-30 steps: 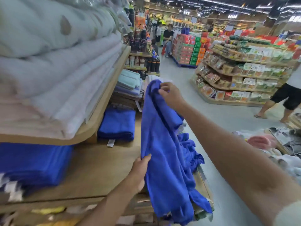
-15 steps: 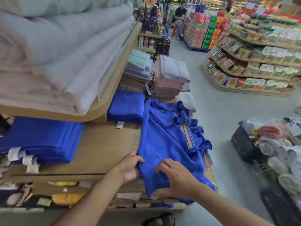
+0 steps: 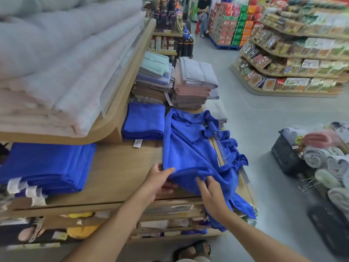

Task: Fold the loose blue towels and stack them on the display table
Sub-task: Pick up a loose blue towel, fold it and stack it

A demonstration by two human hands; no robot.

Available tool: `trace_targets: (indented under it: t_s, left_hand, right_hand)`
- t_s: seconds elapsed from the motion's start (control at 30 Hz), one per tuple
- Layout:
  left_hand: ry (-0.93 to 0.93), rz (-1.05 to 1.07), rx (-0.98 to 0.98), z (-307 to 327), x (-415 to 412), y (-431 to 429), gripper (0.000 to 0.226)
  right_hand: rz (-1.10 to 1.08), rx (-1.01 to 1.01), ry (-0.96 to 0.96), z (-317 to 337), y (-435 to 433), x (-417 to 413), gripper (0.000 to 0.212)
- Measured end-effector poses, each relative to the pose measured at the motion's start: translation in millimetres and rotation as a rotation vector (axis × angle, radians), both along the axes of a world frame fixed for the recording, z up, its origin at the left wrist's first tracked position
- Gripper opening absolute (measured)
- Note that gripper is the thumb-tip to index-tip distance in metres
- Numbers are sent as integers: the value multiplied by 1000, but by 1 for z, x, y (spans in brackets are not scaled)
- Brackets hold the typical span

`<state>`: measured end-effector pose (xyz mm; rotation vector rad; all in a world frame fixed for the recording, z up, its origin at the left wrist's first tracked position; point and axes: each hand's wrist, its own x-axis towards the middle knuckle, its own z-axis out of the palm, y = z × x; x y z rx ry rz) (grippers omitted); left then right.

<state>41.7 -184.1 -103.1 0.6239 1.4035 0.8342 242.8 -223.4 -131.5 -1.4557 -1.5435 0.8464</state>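
A loose blue towel (image 3: 188, 146) lies spread along the right side of the wooden display table (image 3: 120, 173), its right part crumpled and hanging over the edge. My left hand (image 3: 157, 181) grips the towel's near left edge, thumb on top. My right hand (image 3: 211, 193) pinches the near edge just to the right, fingers curled into the cloth. A folded blue towel (image 3: 144, 121) sits at the back of the table. A stack of folded blue towels (image 3: 47, 167) lies at the left under the upper shelf.
An upper shelf (image 3: 120, 103) loaded with pale bedding overhangs the table's left. Stacks of grey, pink and mint towels (image 3: 190, 84) stand behind. A dark basket (image 3: 287, 157) with rolled towels is on the right across the aisle. Snack shelves and a seated person are farther back.
The towel went from held up in the air to laid on the table. My right hand came down from its top corner to the near edge, and both hands now lift that edge.
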Motion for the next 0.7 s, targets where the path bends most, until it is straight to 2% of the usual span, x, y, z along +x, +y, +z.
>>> trace_targets:
  t_s: [0.07, 0.13, 0.2, 0.27, 0.33, 0.43, 0.5, 0.53, 0.6, 0.7]
  left_hand:
    - [459, -78, 225, 9, 3, 15, 49]
    - [866, -144, 548, 18, 7, 33, 49]
    - [1017, -252, 792, 27, 15, 57, 26]
    - [1089, -367, 839, 35, 29, 82, 9]
    - [1168, -445, 793, 37, 46, 107, 17]
    - [1312, -567, 627, 33, 65, 139, 42]
    - [1384, -624, 555, 27, 71, 153, 43]
    - [1381, -617, 551, 24, 73, 159, 32]
    - [1261, -544, 547, 25, 75, 170, 15]
    - [978, -383, 487, 51, 74, 187, 17]
  right_hand:
    - [-115, -93, 189, 6, 9, 1, 29]
    - [-125, -121, 249, 9, 16, 0, 16]
    - [-130, -115, 227, 7, 18, -3, 12]
    - [-160, -96, 173, 3, 16, -5, 22]
    - [-172, -88, 186, -1, 14, -5, 24]
    - [-176, -81, 238, -2, 15, -1, 24]
    - [-170, -81, 249, -3, 15, 0, 18]
    - [-167, -80, 254, -3, 15, 0, 14]
    - [-165, -67, 273, -4, 15, 1, 10]
    - [-155, -45, 296, -7, 15, 3, 8]
